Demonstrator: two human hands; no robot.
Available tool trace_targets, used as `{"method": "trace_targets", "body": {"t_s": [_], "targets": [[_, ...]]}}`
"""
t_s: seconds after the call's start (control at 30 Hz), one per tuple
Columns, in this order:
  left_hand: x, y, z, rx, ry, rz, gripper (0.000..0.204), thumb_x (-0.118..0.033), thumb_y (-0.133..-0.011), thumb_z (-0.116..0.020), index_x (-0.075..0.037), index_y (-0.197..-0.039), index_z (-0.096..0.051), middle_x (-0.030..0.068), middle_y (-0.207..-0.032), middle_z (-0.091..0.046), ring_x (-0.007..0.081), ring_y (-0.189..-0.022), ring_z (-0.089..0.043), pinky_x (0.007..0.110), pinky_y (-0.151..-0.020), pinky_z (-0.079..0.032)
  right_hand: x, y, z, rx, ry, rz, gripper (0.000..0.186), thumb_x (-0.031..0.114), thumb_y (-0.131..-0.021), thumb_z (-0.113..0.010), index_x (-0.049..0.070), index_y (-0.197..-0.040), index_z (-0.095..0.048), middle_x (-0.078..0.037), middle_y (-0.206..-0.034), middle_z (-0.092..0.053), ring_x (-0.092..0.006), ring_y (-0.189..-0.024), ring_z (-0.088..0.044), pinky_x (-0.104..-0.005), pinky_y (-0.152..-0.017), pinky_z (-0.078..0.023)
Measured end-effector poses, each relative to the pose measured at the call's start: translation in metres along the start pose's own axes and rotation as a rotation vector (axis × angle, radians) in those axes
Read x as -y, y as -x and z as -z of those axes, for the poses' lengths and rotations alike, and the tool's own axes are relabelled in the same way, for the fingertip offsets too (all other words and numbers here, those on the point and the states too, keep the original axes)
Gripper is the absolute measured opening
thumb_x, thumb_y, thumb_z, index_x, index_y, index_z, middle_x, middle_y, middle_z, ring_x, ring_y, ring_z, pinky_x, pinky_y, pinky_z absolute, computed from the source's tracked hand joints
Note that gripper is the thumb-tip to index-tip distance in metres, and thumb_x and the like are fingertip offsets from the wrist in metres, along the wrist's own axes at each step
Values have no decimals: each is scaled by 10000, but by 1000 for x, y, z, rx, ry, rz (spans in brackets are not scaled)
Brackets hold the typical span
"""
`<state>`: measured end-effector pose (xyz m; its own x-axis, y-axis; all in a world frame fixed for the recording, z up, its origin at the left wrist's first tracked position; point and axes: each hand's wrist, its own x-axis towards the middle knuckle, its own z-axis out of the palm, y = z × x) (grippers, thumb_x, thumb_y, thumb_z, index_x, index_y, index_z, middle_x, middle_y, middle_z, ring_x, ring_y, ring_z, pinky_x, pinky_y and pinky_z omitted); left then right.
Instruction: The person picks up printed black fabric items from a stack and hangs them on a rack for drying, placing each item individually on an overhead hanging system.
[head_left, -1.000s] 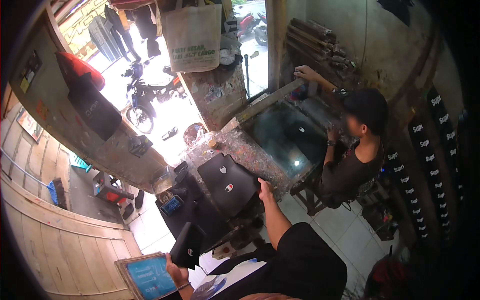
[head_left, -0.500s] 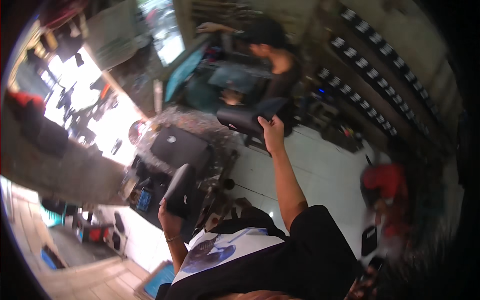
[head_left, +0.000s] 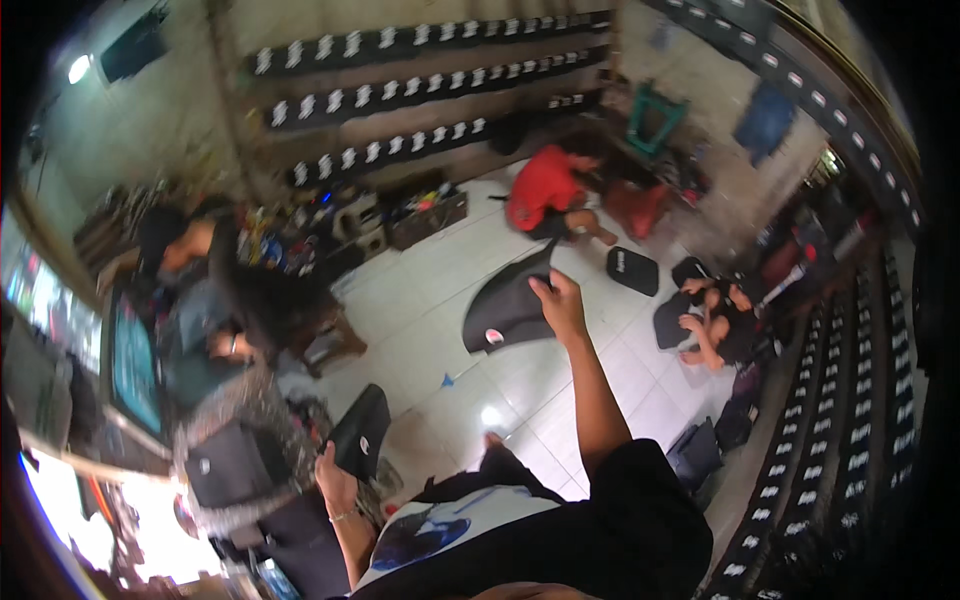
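Observation:
My right hand (head_left: 563, 308) pinches the edge of a black, curved, flexible panel (head_left: 508, 300), thumb on top, holding it out over the tiled floor. That panel has a pointed upper corner and a small red-and-white oval mark. Lower and to the left, my left hand (head_left: 337, 482) is closed on the edge of a second black panel (head_left: 362, 425), which stands tilted up and bears a similar small mark. Beside the left hand, another black panel (head_left: 232, 465) lies on a clear plastic-wrapped stack (head_left: 205, 412).
A person in dark clothes (head_left: 270, 305) works at a bench on the left. Another in red (head_left: 545, 195) crouches ahead, and one (head_left: 720, 315) sits at the right. A black pad (head_left: 632, 271) lies on white floor tiles (head_left: 420, 300). Rows of black pieces (head_left: 400, 95) line the walls.
My view has swung to the right, bringing the seated people and wall rows into sight. Both hands keep their panels; the right one now hangs flatter and more spread.

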<state>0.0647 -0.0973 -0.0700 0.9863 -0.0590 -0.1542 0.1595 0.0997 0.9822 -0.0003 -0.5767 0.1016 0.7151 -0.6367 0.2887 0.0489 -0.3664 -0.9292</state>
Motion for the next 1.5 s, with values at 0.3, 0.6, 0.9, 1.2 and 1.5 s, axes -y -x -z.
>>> {"method": "trace_targets", "body": {"t_s": [0.3, 0.6, 0.9, 1.2, 1.5], "targets": [[42, -25, -204, 405, 34, 28, 193, -134, -853, -535, 59, -856, -549, 110, -810, -569, 231, -745, -571, 329, -682, -455, -90, 83, 252, -282, -59, -245, 308, 66, -693, -692, -25, -959, -567, 22, -683, -513, -51, -594, -446, -210, -530, -374], [-13, 37, -461, 607, 306, 192, 204, -129, -880, -492, 70, -887, -534, 153, -888, -601, 241, -792, -608, 311, -742, -489, -54, 61, 434, -166, 283, -260, 253, 24, -740, -647, 56, -611, -431, 72, -568, -302, -35, -523, -290, -247, -458, -242], [11, 23, -604, 628, 344, 389, 145, -120, -877, -505, -12, -781, -516, 99, -806, -584, 192, -721, -595, 288, -684, -484, -28, -38, 532, 29, 231, -207, 85, 51, -794, -604, 2, -861, -587, 30, -692, -505, -42, -624, -427, -227, -541, -353], [33, -52, -731, 661, 537, 506, 93, -67, -871, -480, 3, -823, -518, 113, -821, -586, 214, -747, -605, 320, -715, -497, 97, -251, 531, 230, 841, 61, 293, 156, -778, -650, 32, -602, -451, 65, -583, -362, -33, -555, -332, -263, -473, -287], [43, -129, -837, 601, 548, 380, 82, -72, -859, -510, -13, -805, -494, 94, -790, -564, 188, -723, -571, 306, -699, -468, 316, -449, 688, -263, 215, 599, 203, 169, -816, -625, 7, -933, -587, -50, -840, -619, -134, -721, -601, -279, -644, -510]]}}
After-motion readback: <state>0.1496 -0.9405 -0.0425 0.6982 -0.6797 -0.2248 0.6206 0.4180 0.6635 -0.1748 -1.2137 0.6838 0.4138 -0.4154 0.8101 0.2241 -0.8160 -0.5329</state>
